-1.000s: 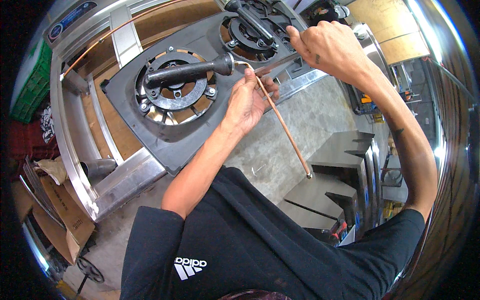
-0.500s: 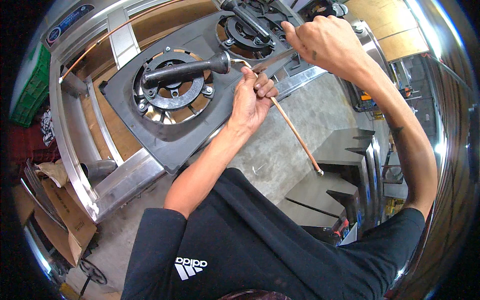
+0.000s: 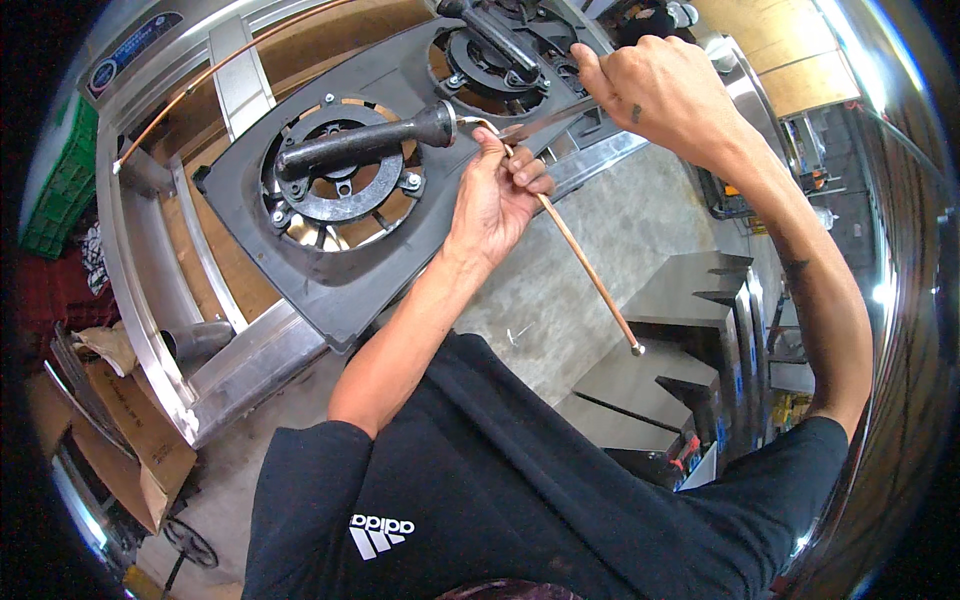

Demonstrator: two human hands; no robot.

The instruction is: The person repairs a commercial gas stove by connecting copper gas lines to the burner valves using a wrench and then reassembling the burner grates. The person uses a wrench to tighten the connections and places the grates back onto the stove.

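My left hand (image 3: 492, 205) pinches a thin copper tube (image 3: 590, 272) near its bent upper end; a small fitting sits at the lower end, over the floor. The bent end lies close to the flared mouth of a black burner pipe (image 3: 365, 140), mounted over a ring burner in a black stove panel (image 3: 325, 285). My right hand (image 3: 668, 105) is closed round a flat, long metal tool (image 3: 555, 122). Its far end reaches the tube just above my left fingers; its exact kind is unclear.
A second burner pipe (image 3: 490, 40) lies farther back on the panel. The metal frame (image 3: 250, 370) surrounds the stove, with another copper tube (image 3: 215, 72) along it. Folded metal sheets (image 3: 680, 305) stand at right. A green crate (image 3: 62, 185) and cardboard (image 3: 135, 440) are at left.
The tool in my right hand has swung slightly, its hand shifting a little right and down. My left hand keeps its pinch on the tube, and the view shifts slightly.
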